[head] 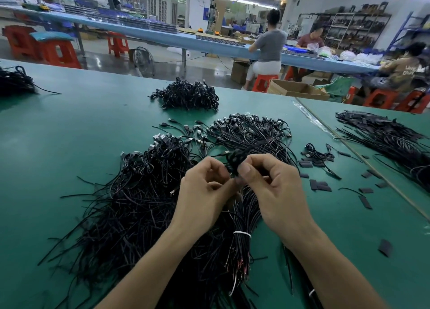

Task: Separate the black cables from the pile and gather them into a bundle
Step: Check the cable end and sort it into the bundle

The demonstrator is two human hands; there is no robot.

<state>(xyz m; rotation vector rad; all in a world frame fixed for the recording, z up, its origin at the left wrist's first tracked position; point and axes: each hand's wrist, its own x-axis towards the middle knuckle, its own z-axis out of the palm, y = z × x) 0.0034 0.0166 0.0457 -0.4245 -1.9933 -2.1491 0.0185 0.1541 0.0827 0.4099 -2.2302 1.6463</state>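
A big loose pile of black cables (139,204) with USB plugs covers the green table (69,127) in front of me. My left hand (204,192) and my right hand (274,187) meet above it, both pinching a small knot of black cable (236,158) between fingertips. Below my hands hangs a bundle of black cables (244,218) bound with a white tie (242,234). A fan of cables with plugs (251,132) lies just beyond my hands.
Another cable heap (188,96) sits farther back, one more (14,80) at the far left, and a long spread (391,139) at the right. Black sleeve pieces (321,185) lie scattered to the right. People sit at a blue bench (162,35) behind.
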